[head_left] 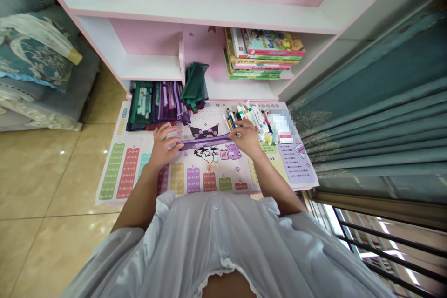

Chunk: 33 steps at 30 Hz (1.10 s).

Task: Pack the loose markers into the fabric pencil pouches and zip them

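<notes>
A purple zippered pouch (206,141) is stretched edge-on between both hands, above the printed desk mat. My left hand (165,143) pinches its left end between thumb and finger, the other fingers raised. At the right end, my right hand (246,138) grips the pouch near its corner. Just beyond the right hand lies a heap of pens and markers (253,116). Past the left hand are mesh pouches: a green one (142,100) with markers inside and purple ones (167,98) with pens inside. What the held pouch contains is hidden.
Dark green mesh pouches (195,84) are piled against the shelf divider. Books (265,53) are stacked on the right shelf. A blurred packet (281,125) lies right of the pens. The desk mat (129,195) bears multiplication tables. A teal curtain (370,116) hangs at right.
</notes>
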Tool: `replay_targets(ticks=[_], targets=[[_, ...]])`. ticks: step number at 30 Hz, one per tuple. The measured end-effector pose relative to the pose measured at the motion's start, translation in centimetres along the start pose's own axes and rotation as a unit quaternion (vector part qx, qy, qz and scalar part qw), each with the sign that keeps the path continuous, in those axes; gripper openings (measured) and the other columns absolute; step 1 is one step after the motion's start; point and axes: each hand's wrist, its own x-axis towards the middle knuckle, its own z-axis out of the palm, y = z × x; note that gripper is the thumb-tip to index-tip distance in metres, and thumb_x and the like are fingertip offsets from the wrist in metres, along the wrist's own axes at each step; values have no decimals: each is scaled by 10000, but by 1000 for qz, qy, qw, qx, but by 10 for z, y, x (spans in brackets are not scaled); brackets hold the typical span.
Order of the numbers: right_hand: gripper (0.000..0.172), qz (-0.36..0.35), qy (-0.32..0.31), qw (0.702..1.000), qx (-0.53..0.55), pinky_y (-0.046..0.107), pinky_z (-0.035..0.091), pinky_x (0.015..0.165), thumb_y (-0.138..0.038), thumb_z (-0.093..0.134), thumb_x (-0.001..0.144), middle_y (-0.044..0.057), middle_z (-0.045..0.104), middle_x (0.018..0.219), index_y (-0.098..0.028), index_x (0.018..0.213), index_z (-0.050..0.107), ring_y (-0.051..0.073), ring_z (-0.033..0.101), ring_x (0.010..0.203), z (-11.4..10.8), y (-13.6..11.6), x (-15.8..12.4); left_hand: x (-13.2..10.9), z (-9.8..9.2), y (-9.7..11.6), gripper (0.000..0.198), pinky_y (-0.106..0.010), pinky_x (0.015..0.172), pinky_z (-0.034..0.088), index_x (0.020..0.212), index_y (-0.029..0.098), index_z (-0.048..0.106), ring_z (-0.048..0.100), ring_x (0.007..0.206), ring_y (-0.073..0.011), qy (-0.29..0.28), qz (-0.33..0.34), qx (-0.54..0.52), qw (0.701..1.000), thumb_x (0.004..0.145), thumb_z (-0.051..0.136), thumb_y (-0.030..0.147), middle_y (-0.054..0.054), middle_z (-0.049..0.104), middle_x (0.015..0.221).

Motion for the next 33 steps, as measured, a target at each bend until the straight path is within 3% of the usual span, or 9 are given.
replay_targets(ticks=[13,25,33], targets=[[107,-7,47,999,13,738,197,1037,-258,689,721,65,671,1193,-227,620,680,358,448,1299,0,17,-1,0,1,-1,227,-541,1128,268,756,254,711,447,1321,-292,0,-7,0,1000,816,644,462,-60,649,1202],[154,-30,101,994,14,582,396,1001,-216,607,743,60,706,1070,-222,601,666,306,576,1147,-3,29,-1,0,1,-2,239,-541,1127,261,752,247,707,439,1321,-297,-5,-15,1,1000,818,638,466,-60,643,1200],[151,-27,112,993,26,552,422,1008,-235,620,740,58,712,1077,-224,596,663,298,581,1147,0,36,-3,1,0,-2,264,-544,1122,268,764,247,705,442,1319,-294,-2,-2,2,1000,827,627,492,-64,644,1202]])
